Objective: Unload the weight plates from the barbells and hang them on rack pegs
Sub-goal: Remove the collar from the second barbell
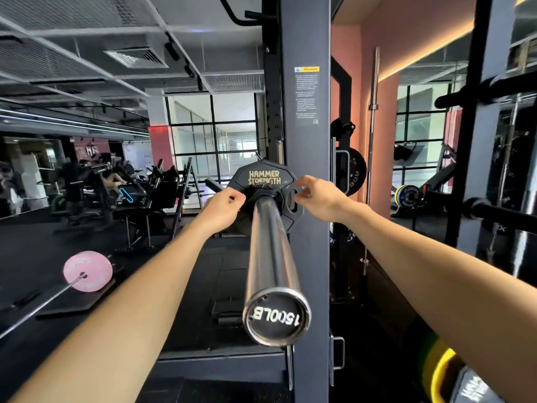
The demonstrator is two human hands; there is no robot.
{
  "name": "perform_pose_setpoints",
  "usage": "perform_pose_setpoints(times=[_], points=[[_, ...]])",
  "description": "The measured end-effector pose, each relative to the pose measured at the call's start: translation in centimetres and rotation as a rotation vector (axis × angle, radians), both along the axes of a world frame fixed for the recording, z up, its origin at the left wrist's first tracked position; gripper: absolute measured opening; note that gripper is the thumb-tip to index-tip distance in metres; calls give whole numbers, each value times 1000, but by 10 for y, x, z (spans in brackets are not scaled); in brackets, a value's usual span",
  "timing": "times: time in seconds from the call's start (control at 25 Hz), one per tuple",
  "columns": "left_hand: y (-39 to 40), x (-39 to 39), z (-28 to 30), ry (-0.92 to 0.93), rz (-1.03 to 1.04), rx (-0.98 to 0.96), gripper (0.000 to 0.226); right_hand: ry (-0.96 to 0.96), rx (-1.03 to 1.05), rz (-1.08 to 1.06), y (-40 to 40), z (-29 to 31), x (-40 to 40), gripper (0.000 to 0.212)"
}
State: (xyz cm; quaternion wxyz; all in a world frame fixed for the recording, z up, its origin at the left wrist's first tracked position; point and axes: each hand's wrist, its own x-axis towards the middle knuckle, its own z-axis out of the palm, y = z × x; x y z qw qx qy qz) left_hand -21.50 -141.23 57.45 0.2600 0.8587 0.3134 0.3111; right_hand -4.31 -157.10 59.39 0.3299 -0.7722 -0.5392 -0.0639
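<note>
- The sleeve (273, 257) points at you, bottom centre, so the plate (263, 189) must slide your way.
- Your left hand (222, 207) and right hand (315, 196) grip its opposite edges, balancing the pull.

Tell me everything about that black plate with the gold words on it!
The plate is black and many-sided, looks rubbery, with gold letters reading HAMMER STRENGTH and a slot handle on its right. It sits upright on the shiny steel bar, at the far end of the sleeve, beside the dark rack post. The left hand grips its left edge, and the right hand curls its fingers at the slot.
</note>
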Motion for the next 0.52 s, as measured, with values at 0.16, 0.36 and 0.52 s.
perform_pose_setpoints(times=[0.16, 0.36, 0.52], points=[[8, 16, -3, -68, -46, -21, 26, 0, -8, 30, 27, 0, -9, 36], [7, 31, -4, -125, 9, -132, 37, -18, -11, 5, 40, -7, -13, 27], [6, 32, -4, -210, 27, -187, 44, 99, 39, -54, 42, -15, -15, 31]])
